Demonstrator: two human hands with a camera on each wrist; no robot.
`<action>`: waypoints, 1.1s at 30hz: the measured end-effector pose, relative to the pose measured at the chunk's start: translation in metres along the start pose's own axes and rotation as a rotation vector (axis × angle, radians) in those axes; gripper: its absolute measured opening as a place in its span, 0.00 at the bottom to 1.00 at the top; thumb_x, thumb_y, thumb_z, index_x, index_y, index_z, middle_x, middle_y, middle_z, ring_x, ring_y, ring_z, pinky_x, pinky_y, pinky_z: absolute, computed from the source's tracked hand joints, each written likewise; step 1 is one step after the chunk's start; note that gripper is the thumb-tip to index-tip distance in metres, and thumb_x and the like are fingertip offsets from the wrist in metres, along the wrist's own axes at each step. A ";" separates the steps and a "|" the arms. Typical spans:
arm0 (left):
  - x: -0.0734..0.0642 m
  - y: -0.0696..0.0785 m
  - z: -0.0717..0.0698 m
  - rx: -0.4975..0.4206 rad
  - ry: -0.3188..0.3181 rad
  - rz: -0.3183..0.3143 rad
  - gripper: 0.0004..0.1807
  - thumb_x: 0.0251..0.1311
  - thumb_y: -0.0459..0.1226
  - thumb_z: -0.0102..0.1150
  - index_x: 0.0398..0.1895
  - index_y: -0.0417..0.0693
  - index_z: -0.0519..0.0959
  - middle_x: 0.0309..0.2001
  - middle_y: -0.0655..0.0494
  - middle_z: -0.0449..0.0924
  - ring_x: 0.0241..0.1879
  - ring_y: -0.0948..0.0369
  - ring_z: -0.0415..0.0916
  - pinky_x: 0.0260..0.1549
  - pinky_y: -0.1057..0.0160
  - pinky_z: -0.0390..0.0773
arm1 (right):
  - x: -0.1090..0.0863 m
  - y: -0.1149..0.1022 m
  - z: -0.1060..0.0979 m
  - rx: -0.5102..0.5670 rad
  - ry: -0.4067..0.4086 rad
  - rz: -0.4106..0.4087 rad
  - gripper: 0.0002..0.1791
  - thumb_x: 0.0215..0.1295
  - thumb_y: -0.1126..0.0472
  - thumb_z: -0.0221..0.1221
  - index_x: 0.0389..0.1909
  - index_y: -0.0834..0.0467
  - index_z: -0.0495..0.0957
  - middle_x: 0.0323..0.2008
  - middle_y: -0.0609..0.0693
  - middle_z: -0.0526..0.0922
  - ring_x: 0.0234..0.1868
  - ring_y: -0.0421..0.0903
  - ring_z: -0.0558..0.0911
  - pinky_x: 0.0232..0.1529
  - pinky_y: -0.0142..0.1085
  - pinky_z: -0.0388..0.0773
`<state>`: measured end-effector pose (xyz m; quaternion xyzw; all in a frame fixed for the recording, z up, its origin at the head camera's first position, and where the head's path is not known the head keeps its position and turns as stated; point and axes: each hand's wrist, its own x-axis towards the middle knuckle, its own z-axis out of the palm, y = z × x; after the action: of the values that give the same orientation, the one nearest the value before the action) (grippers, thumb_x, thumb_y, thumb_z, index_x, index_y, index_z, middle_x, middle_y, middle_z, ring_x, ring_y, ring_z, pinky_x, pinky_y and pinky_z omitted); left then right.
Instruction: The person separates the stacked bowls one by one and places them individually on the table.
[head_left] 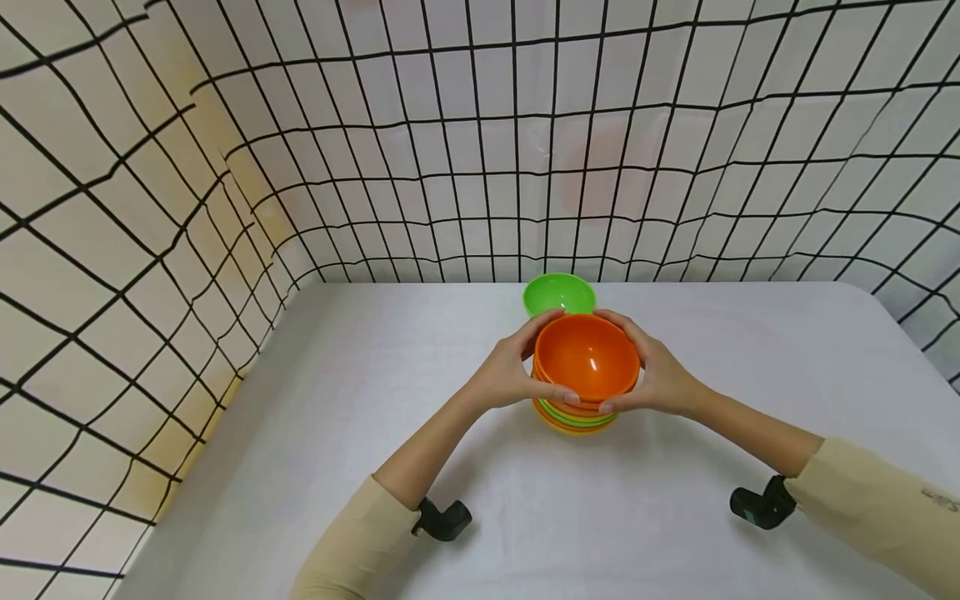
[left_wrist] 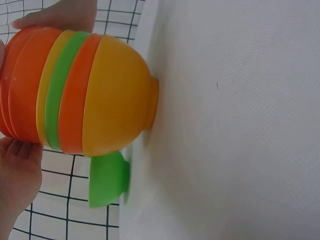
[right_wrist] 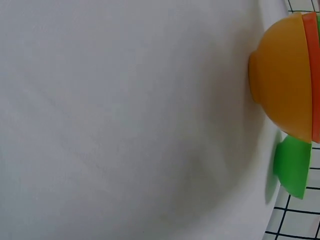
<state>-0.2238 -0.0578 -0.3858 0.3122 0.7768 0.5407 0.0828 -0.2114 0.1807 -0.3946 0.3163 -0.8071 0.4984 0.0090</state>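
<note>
The left hand point(head_left: 504, 373) at nine o'clock and the right hand point(head_left: 663, 375) at three grip the orange bowl point(head_left: 587, 357) atop a bowl stack point(left_wrist: 77, 94) on the white table point(head_left: 360, 375); how fully it nests is hard to tell. A green bowl point(head_left: 559, 292) stands just behind, near twelve o'clock.

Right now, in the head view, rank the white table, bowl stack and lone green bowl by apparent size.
1. White table
2. Bowl stack
3. Lone green bowl: farther back and partly hidden, so its true size is unsure.
</note>
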 end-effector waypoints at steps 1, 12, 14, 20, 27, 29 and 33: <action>0.000 0.000 0.000 -0.002 0.000 -0.003 0.53 0.39 0.40 0.75 0.70 0.56 0.55 0.61 0.66 0.66 0.60 0.68 0.64 0.61 0.65 0.66 | 0.000 0.000 0.000 0.000 0.005 -0.006 0.59 0.34 0.66 0.75 0.69 0.57 0.51 0.60 0.57 0.67 0.55 0.32 0.68 0.48 0.25 0.75; -0.003 -0.001 0.003 -0.014 -0.012 0.005 0.55 0.36 0.39 0.76 0.69 0.62 0.53 0.61 0.67 0.66 0.59 0.68 0.65 0.59 0.65 0.68 | -0.001 -0.004 0.003 0.026 0.000 0.039 0.56 0.38 0.64 0.74 0.69 0.57 0.50 0.60 0.56 0.67 0.54 0.33 0.68 0.46 0.28 0.77; -0.003 -0.001 0.003 -0.003 -0.013 0.012 0.55 0.36 0.40 0.77 0.69 0.63 0.53 0.60 0.67 0.66 0.58 0.68 0.66 0.58 0.64 0.69 | -0.001 -0.004 0.003 0.010 0.000 0.045 0.56 0.38 0.63 0.74 0.69 0.56 0.51 0.60 0.56 0.68 0.54 0.34 0.68 0.46 0.28 0.77; -0.002 -0.001 0.002 0.014 -0.009 0.021 0.56 0.35 0.41 0.77 0.69 0.63 0.53 0.60 0.66 0.67 0.57 0.67 0.67 0.56 0.64 0.71 | 0.000 -0.005 0.003 -0.029 0.019 0.064 0.55 0.37 0.62 0.74 0.68 0.55 0.52 0.59 0.53 0.69 0.54 0.39 0.70 0.46 0.29 0.77; -0.002 -0.002 0.003 0.035 -0.011 0.027 0.57 0.36 0.42 0.77 0.71 0.60 0.51 0.61 0.65 0.66 0.58 0.67 0.66 0.57 0.63 0.71 | -0.002 -0.007 0.005 -0.075 0.053 0.049 0.56 0.36 0.61 0.75 0.68 0.57 0.53 0.59 0.54 0.69 0.55 0.45 0.70 0.46 0.30 0.78; -0.002 -0.002 0.002 0.040 -0.015 0.029 0.57 0.36 0.42 0.77 0.71 0.60 0.51 0.61 0.65 0.66 0.58 0.67 0.66 0.56 0.63 0.71 | -0.002 -0.007 0.006 -0.066 0.059 0.039 0.56 0.36 0.62 0.75 0.67 0.57 0.53 0.59 0.54 0.69 0.55 0.46 0.70 0.45 0.30 0.78; -0.002 -0.001 0.002 0.049 -0.031 0.026 0.57 0.36 0.42 0.77 0.71 0.59 0.51 0.61 0.65 0.66 0.58 0.67 0.66 0.56 0.65 0.71 | -0.003 -0.006 0.008 -0.046 0.077 0.025 0.55 0.36 0.63 0.74 0.67 0.57 0.54 0.60 0.55 0.68 0.55 0.40 0.69 0.45 0.28 0.78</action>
<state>-0.2220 -0.0577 -0.3879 0.3325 0.7843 0.5175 0.0801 -0.2029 0.1740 -0.3947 0.2867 -0.8213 0.4916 0.0412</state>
